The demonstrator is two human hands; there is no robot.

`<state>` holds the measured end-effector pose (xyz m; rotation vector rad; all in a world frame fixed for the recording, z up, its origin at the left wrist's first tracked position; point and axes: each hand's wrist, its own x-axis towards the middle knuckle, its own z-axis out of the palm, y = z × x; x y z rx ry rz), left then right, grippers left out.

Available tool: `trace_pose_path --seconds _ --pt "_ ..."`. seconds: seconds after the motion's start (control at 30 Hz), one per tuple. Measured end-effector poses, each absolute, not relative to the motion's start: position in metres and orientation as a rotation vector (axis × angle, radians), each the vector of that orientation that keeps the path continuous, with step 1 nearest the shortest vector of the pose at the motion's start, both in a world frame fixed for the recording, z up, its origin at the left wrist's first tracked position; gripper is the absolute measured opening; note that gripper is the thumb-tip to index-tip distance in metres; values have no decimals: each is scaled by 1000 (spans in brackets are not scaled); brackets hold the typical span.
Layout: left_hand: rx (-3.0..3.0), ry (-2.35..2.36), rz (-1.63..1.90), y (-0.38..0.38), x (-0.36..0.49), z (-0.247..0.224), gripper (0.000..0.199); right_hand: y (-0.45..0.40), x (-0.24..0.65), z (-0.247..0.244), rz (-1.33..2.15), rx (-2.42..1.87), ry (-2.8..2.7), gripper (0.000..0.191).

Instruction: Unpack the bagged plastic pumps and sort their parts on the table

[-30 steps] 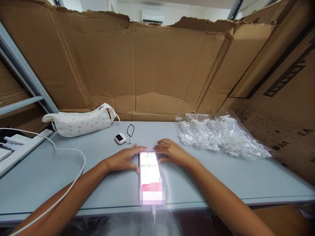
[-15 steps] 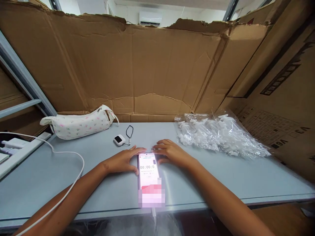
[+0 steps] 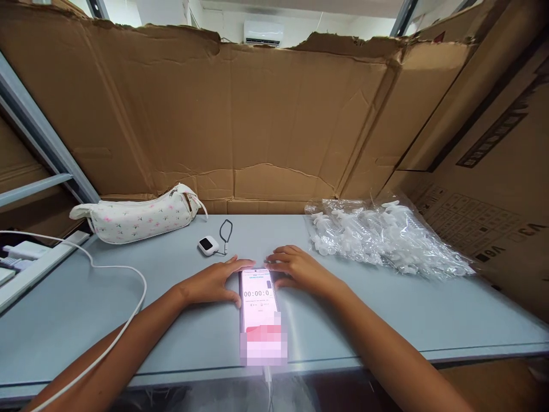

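A phone [image 3: 259, 309] lies on the grey table with its bright screen facing up, showing a timer of zeros. My left hand [image 3: 217, 281] rests at the phone's upper left edge, thumb and fingers apart, holding nothing. At the upper right edge is my right hand [image 3: 300, 269], its fingers spread and also holding nothing. A white cable [image 3: 269, 380] runs from the phone's near end over the table edge. Beyond my left hand sits a small white device [image 3: 208, 245] with a dark screen and a wrist loop [image 3: 226, 230].
A white floral pouch [image 3: 141, 220] lies at the back left, near a power strip [image 3: 40, 269]. Another white cable [image 3: 143, 286] crosses my left forearm. Clear bags of white plastic parts [image 3: 386, 237] lie at the back right. Cardboard [image 3: 266, 114] walls the back and right.
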<state>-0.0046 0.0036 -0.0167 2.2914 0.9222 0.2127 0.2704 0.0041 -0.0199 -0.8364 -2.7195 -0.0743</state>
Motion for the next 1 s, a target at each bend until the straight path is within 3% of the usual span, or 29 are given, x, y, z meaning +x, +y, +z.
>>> trace_pose_path --seconds 1.0 --pt "2297 911 179 4 -5 -14 82 2 271 -17 135 -927 -2691 48"
